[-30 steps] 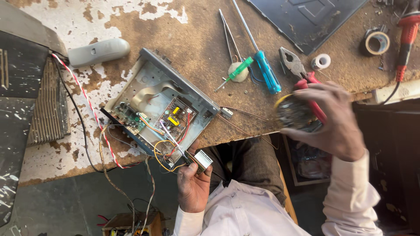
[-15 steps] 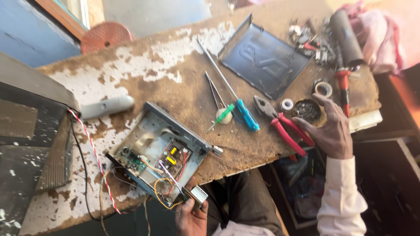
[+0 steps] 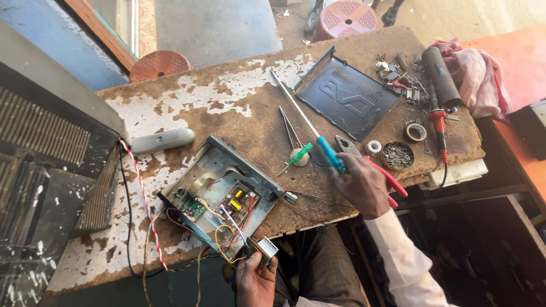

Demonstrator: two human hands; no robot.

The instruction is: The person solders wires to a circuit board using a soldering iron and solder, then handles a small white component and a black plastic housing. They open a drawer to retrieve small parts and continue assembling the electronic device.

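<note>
Right hand [image 3: 364,185] closes on the blue-handled screwdriver [image 3: 330,154] lying mid-counter [image 3: 227,113]: stiff, light, best gripped by the handle. Left hand [image 3: 256,278] holds a small metal module [image 3: 265,249] at the opened chassis [image 3: 227,196]; thin wires look fragile.

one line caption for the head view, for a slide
Right hand on the blue-handled screwdriver while the left hand holds a small metal part beside the opened electronics chassis on a worn bench.

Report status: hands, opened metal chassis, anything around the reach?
Left hand grips small silver component wired to opened grey metal chassis. Right hand on red-handled pliers; blue-handled screwdriver alongside.
</note>
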